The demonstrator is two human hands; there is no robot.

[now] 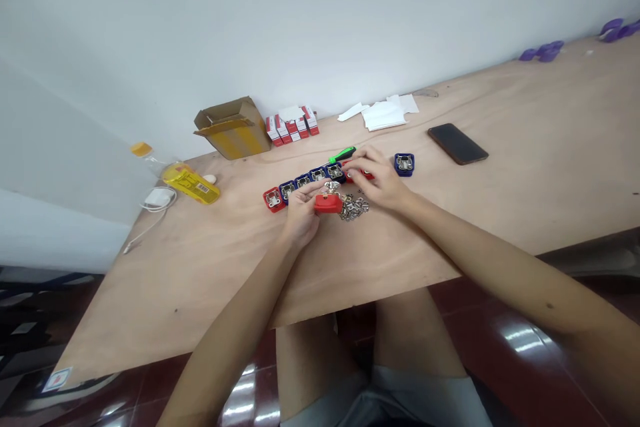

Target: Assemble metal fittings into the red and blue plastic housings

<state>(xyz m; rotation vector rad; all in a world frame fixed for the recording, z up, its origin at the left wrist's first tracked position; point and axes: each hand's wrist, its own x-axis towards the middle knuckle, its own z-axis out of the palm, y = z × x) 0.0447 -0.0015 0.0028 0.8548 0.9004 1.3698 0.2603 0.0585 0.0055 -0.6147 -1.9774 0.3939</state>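
My left hand (301, 217) is closed around a red plastic piece (329, 203), with a shiny metal fitting (331, 187) at its upper side. A pile of small metal parts (353, 207) lies on the table just right of that piece. My right hand (377, 177) hovers by the right end of a row of pieces, its fingers bent and apart, partly covering a red piece (367, 173). The row holds several blue pieces (303, 181) with metal fittings inside and a red one (273, 199) at its left end. One blue piece (405, 164) sits apart to the right.
Behind the row lies a green and black screwdriver (343, 155). Farther back are an open carton (233, 130), small red-white boxes (293, 128) and white paper (385, 115). A phone (457, 143) lies right; a yellow-labelled bottle (191, 182) and white cable (159, 199) lie left.
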